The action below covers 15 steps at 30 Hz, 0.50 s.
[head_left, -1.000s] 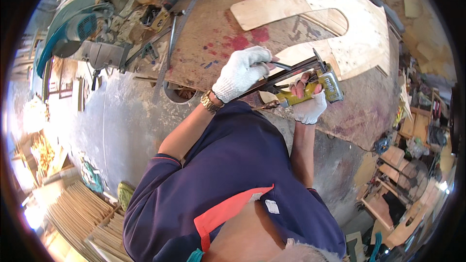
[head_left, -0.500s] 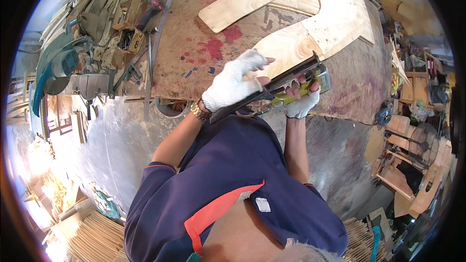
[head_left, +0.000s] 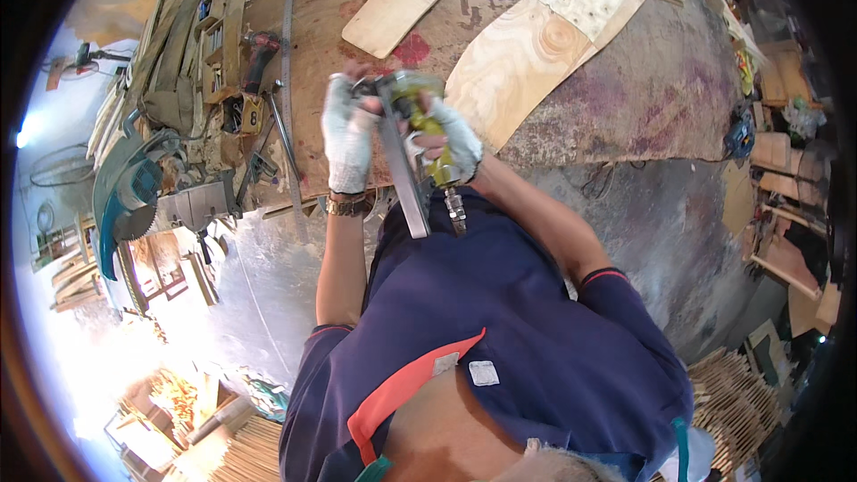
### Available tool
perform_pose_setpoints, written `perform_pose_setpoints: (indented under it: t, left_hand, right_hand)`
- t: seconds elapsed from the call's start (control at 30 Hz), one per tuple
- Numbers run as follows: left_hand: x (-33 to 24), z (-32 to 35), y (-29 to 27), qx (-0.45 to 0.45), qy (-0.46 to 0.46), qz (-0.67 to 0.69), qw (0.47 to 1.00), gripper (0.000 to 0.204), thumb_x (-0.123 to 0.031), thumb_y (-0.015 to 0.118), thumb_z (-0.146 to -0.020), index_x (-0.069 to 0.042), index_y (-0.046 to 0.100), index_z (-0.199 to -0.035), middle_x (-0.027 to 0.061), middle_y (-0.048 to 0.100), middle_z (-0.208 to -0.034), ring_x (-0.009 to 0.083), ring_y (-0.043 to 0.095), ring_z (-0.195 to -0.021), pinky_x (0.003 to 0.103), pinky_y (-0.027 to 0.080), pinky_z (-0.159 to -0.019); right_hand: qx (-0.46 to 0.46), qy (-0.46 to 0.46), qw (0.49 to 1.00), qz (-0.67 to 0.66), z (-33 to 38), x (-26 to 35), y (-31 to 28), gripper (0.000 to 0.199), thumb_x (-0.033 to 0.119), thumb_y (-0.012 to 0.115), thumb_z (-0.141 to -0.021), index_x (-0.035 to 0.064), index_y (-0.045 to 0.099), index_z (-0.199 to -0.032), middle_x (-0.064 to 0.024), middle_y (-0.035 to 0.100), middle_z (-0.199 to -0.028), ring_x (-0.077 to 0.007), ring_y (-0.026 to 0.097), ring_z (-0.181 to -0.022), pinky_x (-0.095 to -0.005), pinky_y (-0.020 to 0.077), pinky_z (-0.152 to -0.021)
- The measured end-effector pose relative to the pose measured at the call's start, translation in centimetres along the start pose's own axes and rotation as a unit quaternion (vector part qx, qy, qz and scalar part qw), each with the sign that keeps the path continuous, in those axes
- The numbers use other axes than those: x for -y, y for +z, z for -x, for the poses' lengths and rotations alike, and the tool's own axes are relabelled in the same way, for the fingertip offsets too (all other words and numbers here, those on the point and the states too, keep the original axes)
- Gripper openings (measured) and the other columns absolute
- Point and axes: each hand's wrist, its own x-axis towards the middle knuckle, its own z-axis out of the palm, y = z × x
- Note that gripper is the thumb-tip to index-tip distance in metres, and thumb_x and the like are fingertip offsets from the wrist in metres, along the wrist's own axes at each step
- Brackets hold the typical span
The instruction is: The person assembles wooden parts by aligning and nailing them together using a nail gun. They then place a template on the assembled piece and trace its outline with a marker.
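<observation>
Right hand (head_left: 461, 139) closed round the handle of the nail gun (head_left: 416, 84); left hand (head_left: 347, 145) half-curled at its nose, grip too blurred to tell. Over the workbench's (head_left: 643, 116) near edge, it looks heavy, rigid, best held by that handle; plywood (head_left: 513, 58) lies far right

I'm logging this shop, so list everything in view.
Nail gun: one, yellow-green and grey, in hands
Curved panel: one, pale, on bench
Bench: one, stained brown, top centre
Drill: one, red and dark, bench's left
Ruler: one, grey, along bench's left
Hammer: one, grey, beside ruler
Saw: one, teal, left
Slat stacks: two, tan, lower left and right
Scrap wood: uncounted, tan, far right
Shirt: one, navy and orange, worn
Watch: one, gold, left wrist
Left hand: one, white-gloved, at nail gun's nose
Right hand: one, white-gloved, on nail gun's grip
</observation>
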Motion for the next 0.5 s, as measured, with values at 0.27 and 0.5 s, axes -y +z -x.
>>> perform_pose_setpoints:
  t: [0.27,0.5]
  left_hand:
    - [2.5,6.1,-8.0,-0.184,-0.088,-0.107,0.973,0.049,-0.038,0.057,-0.108,0.006,0.065,-0.128,0.0064,0.071,-0.107,0.0101,0.063,-0.083,0.026,0.053,-0.076]
    - [0.8,10.2,-6.9,-0.276,-0.005,-0.155,0.948,0.046,-0.033,0.051,-0.110,0.007,0.068,-0.123,0.0118,0.072,-0.106,0.0181,0.068,-0.094,0.030,0.055,-0.083]
  right_hand:
    - [-0.130,0.177,0.935,0.279,-2.3,-4.7,2.2,0.044,0.046,0.066,-0.100,0.0047,0.062,-0.114,-0.0092,0.070,-0.085,-0.0195,0.067,-0.055,-0.0315,0.0590,-0.047]
    - [-0.064,0.076,0.651,0.753,-1.1,-4.6,7.0,0.075,0.070,0.064,-0.084,-0.0007,0.073,-0.106,-0.0178,0.071,-0.084,-0.0297,0.072,-0.074,-0.0415,0.0546,-0.066]
